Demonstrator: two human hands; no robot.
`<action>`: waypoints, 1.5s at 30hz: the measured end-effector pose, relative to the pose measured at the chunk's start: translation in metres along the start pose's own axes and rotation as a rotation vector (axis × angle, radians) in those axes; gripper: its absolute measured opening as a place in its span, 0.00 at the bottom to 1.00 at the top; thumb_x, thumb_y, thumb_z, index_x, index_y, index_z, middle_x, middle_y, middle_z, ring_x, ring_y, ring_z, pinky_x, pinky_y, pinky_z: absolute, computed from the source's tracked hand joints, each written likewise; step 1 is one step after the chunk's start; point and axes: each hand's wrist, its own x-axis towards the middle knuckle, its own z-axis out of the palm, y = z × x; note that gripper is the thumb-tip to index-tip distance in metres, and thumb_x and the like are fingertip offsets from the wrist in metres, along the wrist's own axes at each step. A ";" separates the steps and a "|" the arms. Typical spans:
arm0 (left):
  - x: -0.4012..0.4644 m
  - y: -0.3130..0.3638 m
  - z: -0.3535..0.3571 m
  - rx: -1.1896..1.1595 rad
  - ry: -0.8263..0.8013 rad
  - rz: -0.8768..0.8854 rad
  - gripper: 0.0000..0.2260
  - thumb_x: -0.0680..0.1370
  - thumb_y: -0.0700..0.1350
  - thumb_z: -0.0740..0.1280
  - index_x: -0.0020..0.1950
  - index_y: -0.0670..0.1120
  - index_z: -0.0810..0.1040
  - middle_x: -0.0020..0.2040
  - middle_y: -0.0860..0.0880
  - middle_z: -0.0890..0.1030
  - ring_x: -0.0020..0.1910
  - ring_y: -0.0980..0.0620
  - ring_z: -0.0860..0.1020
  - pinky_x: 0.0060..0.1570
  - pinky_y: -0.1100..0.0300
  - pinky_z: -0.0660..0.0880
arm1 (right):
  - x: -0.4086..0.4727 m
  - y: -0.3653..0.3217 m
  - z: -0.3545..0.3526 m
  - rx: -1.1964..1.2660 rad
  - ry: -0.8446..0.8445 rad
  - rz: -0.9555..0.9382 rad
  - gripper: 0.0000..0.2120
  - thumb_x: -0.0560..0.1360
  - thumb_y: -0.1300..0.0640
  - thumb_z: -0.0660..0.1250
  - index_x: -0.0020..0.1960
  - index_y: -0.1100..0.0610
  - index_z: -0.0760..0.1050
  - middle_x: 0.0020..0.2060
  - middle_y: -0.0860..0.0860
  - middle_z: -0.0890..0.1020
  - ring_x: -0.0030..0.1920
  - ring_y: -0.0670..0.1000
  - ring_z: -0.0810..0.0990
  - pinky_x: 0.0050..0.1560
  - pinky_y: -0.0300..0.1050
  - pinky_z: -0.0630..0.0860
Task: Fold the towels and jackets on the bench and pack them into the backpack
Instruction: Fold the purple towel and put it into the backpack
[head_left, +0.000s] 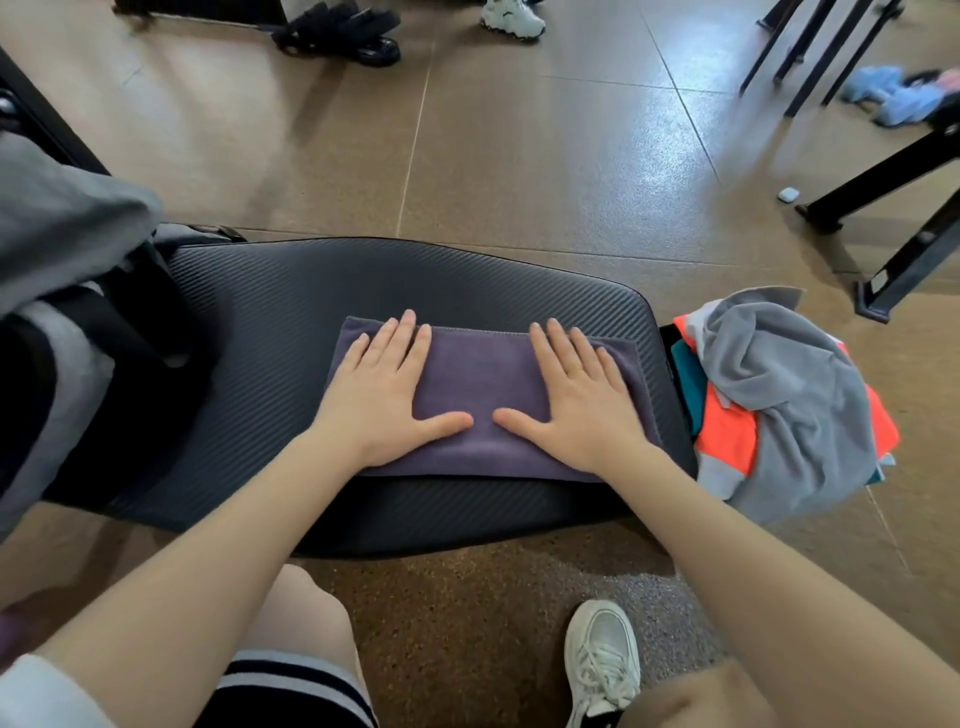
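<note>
Towel (483, 400) on bench (311, 312), both hands flat atop.

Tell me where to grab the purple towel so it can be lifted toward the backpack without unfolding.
Probably pinch the purple towel at its two short ends, coming in from left and right. It lies flat on the bench as a wide folded rectangle, the left hand and right hand pressing it flat near those ends already.
</note>
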 end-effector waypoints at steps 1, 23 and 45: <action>-0.002 0.000 -0.001 0.005 -0.014 0.008 0.53 0.58 0.77 0.39 0.76 0.47 0.40 0.77 0.47 0.39 0.76 0.50 0.41 0.72 0.54 0.39 | -0.005 0.007 -0.001 -0.021 -0.021 0.017 0.49 0.60 0.24 0.38 0.76 0.48 0.40 0.77 0.50 0.43 0.76 0.52 0.42 0.74 0.51 0.41; 0.019 0.074 -0.020 -0.039 0.027 0.342 0.36 0.74 0.67 0.42 0.77 0.48 0.46 0.77 0.51 0.44 0.76 0.53 0.44 0.72 0.58 0.41 | 0.025 0.076 -0.034 0.209 -0.064 0.151 0.23 0.73 0.48 0.67 0.65 0.55 0.71 0.62 0.56 0.74 0.64 0.60 0.69 0.65 0.54 0.65; 0.039 0.103 -0.004 -0.775 -0.095 0.144 0.20 0.82 0.51 0.49 0.73 0.48 0.62 0.70 0.59 0.64 0.73 0.58 0.57 0.71 0.62 0.52 | -0.027 0.044 -0.059 0.857 0.154 0.124 0.07 0.73 0.56 0.67 0.49 0.57 0.78 0.44 0.52 0.82 0.46 0.52 0.79 0.44 0.49 0.77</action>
